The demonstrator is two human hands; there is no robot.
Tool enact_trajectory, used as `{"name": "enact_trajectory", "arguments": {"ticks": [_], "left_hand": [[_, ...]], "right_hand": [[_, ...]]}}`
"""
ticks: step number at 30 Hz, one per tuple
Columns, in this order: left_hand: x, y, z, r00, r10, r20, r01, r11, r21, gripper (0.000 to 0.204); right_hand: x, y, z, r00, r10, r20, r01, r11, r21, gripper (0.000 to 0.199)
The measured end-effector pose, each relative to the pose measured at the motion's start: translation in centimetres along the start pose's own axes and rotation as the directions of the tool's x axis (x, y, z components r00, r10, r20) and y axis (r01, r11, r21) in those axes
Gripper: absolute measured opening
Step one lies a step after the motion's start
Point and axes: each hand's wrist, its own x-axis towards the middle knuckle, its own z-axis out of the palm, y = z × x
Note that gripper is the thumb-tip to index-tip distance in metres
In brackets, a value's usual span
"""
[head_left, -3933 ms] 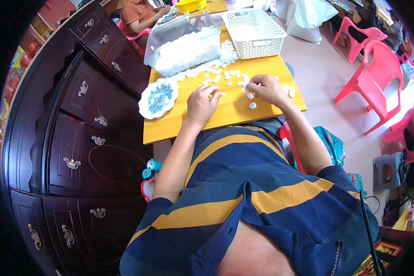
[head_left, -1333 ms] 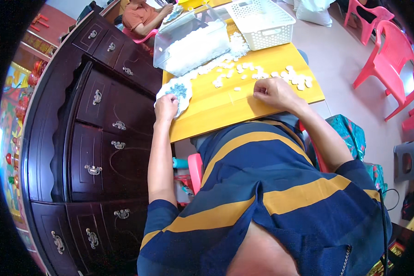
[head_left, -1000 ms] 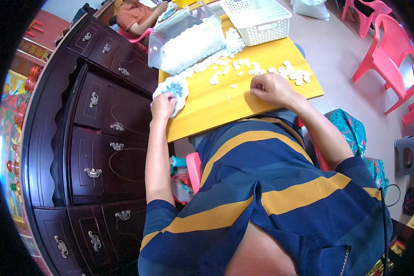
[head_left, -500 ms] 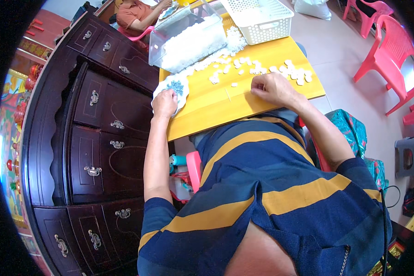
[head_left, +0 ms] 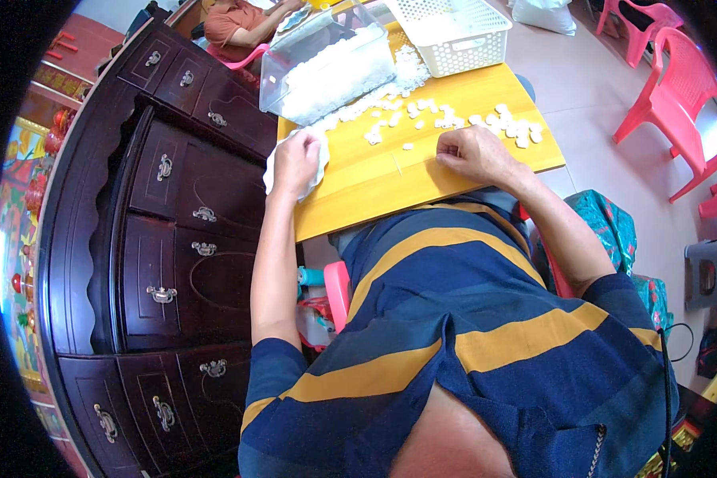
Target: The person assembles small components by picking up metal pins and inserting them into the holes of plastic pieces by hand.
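Dark wooden cabinet (head_left: 147, 263) at left, pink plastic chairs (head_left: 687, 99) at right, grey stool (head_left: 699, 252), white sack (head_left: 545, 14)

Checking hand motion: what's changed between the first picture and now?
The left hand has gone left from the middle of the yellow table to over the white plate, hiding the blue pieces seen before; its grip can't be told. Two white pieces nearest the body no longer show there. The right hand stays over the table's right half; clear tub and basket stayed put.
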Motion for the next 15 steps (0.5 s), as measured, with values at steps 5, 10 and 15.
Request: {"name": "enact_trajectory", "arguments": {"ticks": [5,10,15], "left_hand": [[2.4,4.5,3.9,0.997,0.041,0.069,-0.03,0.988,-0.155,0.012],[3.7,6.9,8.5,0.989,0.041,0.141,-0.002,0.964,-0.265,0.012],[4.2,7.8,10.2,0.99,0.072,0.118,-0.045,0.976,-0.211,0.012]], "right_hand": [[-0.1,0.3,0.1,1.0,-0.011,-0.013,0.011,1.0,0.005,0.016],[-0.1,0.2,0.1,0.999,-0.029,-0.021,0.03,0.999,0.026,0.016],[-0.1,0.4,0.0,0.999,-0.034,-0.025,0.034,0.999,0.016,0.015]]}}
